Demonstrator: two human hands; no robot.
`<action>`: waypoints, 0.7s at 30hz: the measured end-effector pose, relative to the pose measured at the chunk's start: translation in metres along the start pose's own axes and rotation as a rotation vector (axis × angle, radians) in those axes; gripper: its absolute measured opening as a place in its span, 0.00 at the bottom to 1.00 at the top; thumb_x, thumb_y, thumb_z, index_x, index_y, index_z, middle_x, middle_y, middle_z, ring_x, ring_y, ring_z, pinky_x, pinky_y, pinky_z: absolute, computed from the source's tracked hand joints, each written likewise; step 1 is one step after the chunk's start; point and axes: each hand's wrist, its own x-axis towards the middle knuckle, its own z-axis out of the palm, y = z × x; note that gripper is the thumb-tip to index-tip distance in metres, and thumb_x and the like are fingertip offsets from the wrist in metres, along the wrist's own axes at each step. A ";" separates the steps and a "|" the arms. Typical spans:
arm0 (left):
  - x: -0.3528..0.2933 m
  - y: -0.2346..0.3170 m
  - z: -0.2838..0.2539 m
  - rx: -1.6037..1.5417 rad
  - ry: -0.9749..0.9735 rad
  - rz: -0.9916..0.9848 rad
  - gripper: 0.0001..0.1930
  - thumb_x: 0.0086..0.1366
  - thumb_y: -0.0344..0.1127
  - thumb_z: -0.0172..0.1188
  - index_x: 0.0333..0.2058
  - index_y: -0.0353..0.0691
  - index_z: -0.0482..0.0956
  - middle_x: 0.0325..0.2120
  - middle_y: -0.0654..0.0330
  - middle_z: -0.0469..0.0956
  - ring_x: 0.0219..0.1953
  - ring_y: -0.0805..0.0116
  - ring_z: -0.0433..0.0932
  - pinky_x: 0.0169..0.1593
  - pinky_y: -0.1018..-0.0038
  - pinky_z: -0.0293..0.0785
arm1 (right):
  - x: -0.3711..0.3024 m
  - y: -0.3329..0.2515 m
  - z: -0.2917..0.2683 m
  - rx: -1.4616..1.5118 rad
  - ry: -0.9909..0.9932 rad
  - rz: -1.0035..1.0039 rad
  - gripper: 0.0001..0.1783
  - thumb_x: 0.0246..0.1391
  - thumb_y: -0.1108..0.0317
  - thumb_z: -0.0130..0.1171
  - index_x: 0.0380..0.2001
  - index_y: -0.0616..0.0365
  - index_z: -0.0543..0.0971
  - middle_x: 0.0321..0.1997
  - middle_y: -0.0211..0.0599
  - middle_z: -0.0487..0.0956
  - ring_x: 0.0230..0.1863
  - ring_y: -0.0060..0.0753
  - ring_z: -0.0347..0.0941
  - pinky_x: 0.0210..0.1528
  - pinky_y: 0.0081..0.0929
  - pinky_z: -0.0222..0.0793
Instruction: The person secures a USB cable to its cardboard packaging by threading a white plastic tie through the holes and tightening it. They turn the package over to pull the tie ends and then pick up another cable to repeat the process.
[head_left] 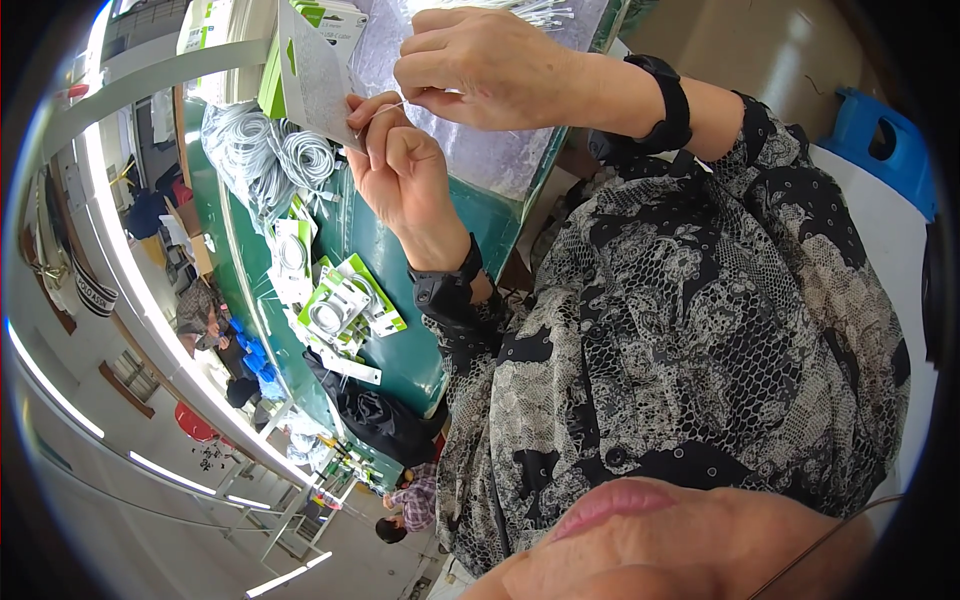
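Observation:
My left hand pinches the lower edge of a white packaging card that has a green-edged hang slot. Just above and to its right, my right hand is closed, its fingertips together on a thin white cable tie that runs toward my left hand. How the tie passes through the card is hidden by the fingers. Beyond my right hand, a bunch of loose white cable ties lies on a greyish sheet. Green-and-white cards stand stacked behind the held card.
Coiled grey cables lie left on the green table. Several carded cables are piled nearer, beside a black cloth. A pale metal bar crosses the left. A blue stool stands right; another person is in the distance.

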 end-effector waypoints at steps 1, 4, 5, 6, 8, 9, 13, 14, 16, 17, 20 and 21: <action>0.000 0.001 0.000 0.025 -0.003 0.005 0.13 0.69 0.34 0.48 0.44 0.29 0.70 0.30 0.62 0.67 0.18 0.80 0.58 0.18 0.82 0.49 | 0.000 0.000 0.000 0.012 0.007 0.000 0.08 0.43 0.67 0.66 0.27 0.54 0.78 0.27 0.28 0.78 0.35 0.31 0.73 0.35 0.27 0.72; 0.001 0.004 -0.003 0.055 -0.003 0.007 0.13 0.69 0.34 0.48 0.45 0.29 0.70 0.30 0.62 0.67 0.17 0.81 0.57 0.17 0.82 0.48 | -0.001 0.000 0.001 0.032 0.018 0.004 0.08 0.43 0.67 0.66 0.27 0.55 0.78 0.27 0.28 0.78 0.35 0.30 0.73 0.35 0.27 0.72; 0.001 0.005 -0.003 0.062 -0.002 0.006 0.13 0.69 0.34 0.48 0.45 0.29 0.70 0.29 0.62 0.68 0.17 0.81 0.57 0.17 0.82 0.47 | -0.001 0.000 0.001 0.027 0.012 0.005 0.08 0.43 0.67 0.66 0.27 0.54 0.78 0.27 0.28 0.78 0.35 0.30 0.73 0.34 0.27 0.72; 0.002 0.007 -0.003 0.070 -0.002 0.005 0.14 0.69 0.35 0.48 0.45 0.29 0.70 0.29 0.62 0.68 0.17 0.81 0.57 0.17 0.82 0.47 | -0.001 0.000 0.001 0.023 0.006 0.006 0.08 0.43 0.67 0.66 0.27 0.54 0.78 0.27 0.28 0.78 0.34 0.30 0.73 0.34 0.27 0.72; 0.002 0.005 -0.002 0.087 0.015 0.011 0.13 0.68 0.34 0.49 0.44 0.29 0.71 0.29 0.63 0.68 0.17 0.81 0.57 0.17 0.83 0.47 | -0.001 -0.001 -0.001 0.019 -0.002 0.006 0.08 0.43 0.67 0.66 0.27 0.54 0.78 0.26 0.28 0.78 0.34 0.30 0.74 0.34 0.27 0.72; 0.002 0.003 -0.001 0.104 0.031 0.018 0.12 0.67 0.33 0.49 0.43 0.30 0.72 0.28 0.63 0.69 0.16 0.81 0.57 0.17 0.83 0.47 | -0.001 -0.001 -0.002 0.028 -0.004 0.009 0.07 0.43 0.67 0.65 0.27 0.54 0.78 0.27 0.27 0.78 0.34 0.30 0.74 0.34 0.27 0.72; 0.003 0.003 -0.007 0.233 -0.036 -0.026 0.14 0.69 0.37 0.49 0.46 0.33 0.71 0.31 0.63 0.71 0.17 0.80 0.59 0.18 0.83 0.51 | 0.001 -0.003 -0.001 0.088 0.022 0.023 0.07 0.44 0.68 0.64 0.28 0.54 0.77 0.27 0.28 0.77 0.34 0.32 0.74 0.35 0.28 0.72; 0.004 0.003 -0.009 0.287 -0.078 -0.050 0.15 0.70 0.39 0.48 0.48 0.34 0.71 0.32 0.63 0.72 0.18 0.80 0.59 0.19 0.83 0.53 | 0.002 -0.003 0.001 0.129 0.051 0.034 0.07 0.45 0.69 0.63 0.29 0.55 0.77 0.27 0.30 0.77 0.34 0.33 0.74 0.35 0.29 0.72; 0.007 -0.004 -0.019 0.419 0.040 0.070 0.16 0.70 0.41 0.48 0.48 0.36 0.71 0.33 0.63 0.73 0.19 0.79 0.61 0.21 0.83 0.56 | -0.001 -0.002 0.007 0.173 0.076 0.040 0.06 0.46 0.69 0.63 0.29 0.56 0.77 0.28 0.32 0.77 0.34 0.35 0.74 0.36 0.30 0.72; 0.007 -0.013 -0.021 0.550 0.156 0.190 0.16 0.70 0.43 0.48 0.48 0.38 0.71 0.34 0.63 0.74 0.21 0.79 0.63 0.23 0.83 0.60 | -0.003 -0.001 0.012 0.270 0.082 0.104 0.07 0.47 0.70 0.62 0.31 0.57 0.77 0.28 0.34 0.77 0.34 0.38 0.74 0.36 0.31 0.72; 0.004 -0.012 -0.024 0.758 0.196 0.268 0.17 0.70 0.46 0.47 0.49 0.41 0.71 0.36 0.63 0.75 0.25 0.77 0.67 0.28 0.82 0.65 | -0.011 0.003 0.020 0.468 0.080 0.222 0.08 0.48 0.72 0.60 0.33 0.59 0.77 0.29 0.39 0.76 0.33 0.43 0.74 0.37 0.34 0.72; 0.002 -0.008 -0.028 0.844 0.129 0.213 0.18 0.70 0.47 0.47 0.49 0.41 0.71 0.37 0.63 0.76 0.27 0.76 0.69 0.31 0.81 0.66 | -0.015 0.006 0.019 0.483 0.077 0.232 0.08 0.49 0.73 0.59 0.35 0.60 0.77 0.29 0.40 0.76 0.33 0.45 0.74 0.37 0.35 0.72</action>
